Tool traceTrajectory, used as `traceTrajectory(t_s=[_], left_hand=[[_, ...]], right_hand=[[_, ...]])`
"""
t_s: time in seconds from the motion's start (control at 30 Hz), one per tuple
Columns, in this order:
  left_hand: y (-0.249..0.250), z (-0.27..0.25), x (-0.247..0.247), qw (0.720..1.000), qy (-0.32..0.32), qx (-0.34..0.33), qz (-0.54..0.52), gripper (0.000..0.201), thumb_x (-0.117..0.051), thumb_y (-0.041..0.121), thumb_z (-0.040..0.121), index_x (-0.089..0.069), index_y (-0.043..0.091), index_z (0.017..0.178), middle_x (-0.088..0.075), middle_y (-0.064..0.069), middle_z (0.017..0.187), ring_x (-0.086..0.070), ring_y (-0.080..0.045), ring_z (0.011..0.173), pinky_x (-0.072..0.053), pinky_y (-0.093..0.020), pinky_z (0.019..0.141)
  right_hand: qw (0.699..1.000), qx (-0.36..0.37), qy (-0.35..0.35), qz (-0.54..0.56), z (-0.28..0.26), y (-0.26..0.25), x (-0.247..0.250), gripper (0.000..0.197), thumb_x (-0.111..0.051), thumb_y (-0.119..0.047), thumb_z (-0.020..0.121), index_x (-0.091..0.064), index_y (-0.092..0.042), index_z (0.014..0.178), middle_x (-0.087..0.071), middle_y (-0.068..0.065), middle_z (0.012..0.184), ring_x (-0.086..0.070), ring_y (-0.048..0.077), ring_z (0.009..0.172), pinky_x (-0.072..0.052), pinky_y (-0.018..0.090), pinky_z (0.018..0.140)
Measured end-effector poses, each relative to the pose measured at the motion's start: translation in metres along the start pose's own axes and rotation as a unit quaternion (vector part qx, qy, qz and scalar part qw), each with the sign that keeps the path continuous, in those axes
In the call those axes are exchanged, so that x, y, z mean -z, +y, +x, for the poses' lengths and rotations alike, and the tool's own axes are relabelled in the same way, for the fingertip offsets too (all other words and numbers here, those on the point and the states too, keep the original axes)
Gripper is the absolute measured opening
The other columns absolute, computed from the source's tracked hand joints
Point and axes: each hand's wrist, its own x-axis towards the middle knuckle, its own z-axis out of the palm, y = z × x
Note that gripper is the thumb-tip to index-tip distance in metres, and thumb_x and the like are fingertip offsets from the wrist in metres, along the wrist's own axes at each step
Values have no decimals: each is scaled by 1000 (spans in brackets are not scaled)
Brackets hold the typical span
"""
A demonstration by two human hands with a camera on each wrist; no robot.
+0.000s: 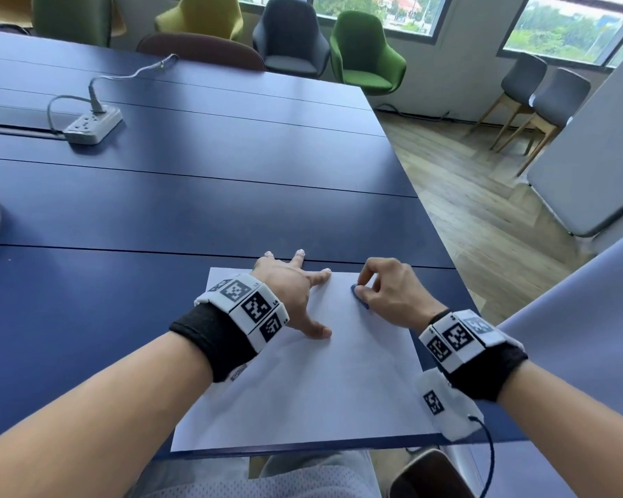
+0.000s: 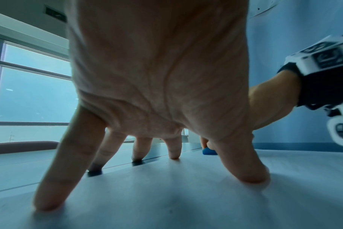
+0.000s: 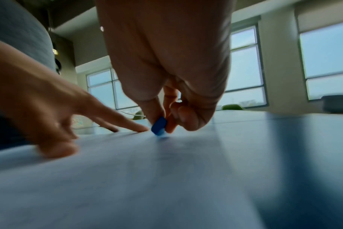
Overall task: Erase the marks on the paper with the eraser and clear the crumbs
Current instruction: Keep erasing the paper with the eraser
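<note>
The small blue block eraser is pinched in the grip of the right hand, thumb on one side and curled fingers on the other, its lower edge pressed against the white sheet of paper close to the sheet's far right corner. In the right wrist view the eraser stands tilted, one corner touching the paper, with the right hand closing narrowly around its upper part. From the left wrist view only a bit of the eraser shows beyond the thumb.

Just to the left of the eraser, the left hand lies spread wide on the paper, holding nothing. Its fingers are straight and splayed, tips pressing down; the thumb and at least two fingers rest on the paper, while the farthest fingertips reach past the sheet's far edge onto the dark blue surface. The left index fingertip lies just beside the eraser, apart from it by a thin gap. No marks or crumbs can be made out on the paper.

The sheet lies at the near edge of the surface, slightly askew. Both wrists carry black bands with white marker blocks. Farther off on the surface, well apart from the paper, sits a white power strip with a grey cable. Beyond the surface stand a green armchair, a dark grey armchair and a yellow one.
</note>
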Motion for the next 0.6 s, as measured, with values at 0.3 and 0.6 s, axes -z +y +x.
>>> traceTrajectory(t_s=[0.3,0.6], left_hand=[[0,0,-1,1000,0,-3,-7,102,-53,81,75,-1,43,154,4,-9,164,-20,-38,146,-19,-45,114],[0,3,-1,1000,-7,0,-12,103,-54,81,74,0,44,154,6,-8,164,-16,-45,145,-20,-45,114]], right_hand=[[1000,14,-14,-5,-4,5,5,9,-66,-22,85,-64,-14,83,-63,2,66,-58,14,60,-43,20,51],[1000,-8,-1,3,4,21,19,9,-65,-21,87,-63,-13,86,-67,6,67,-59,13,63,-39,10,50]])
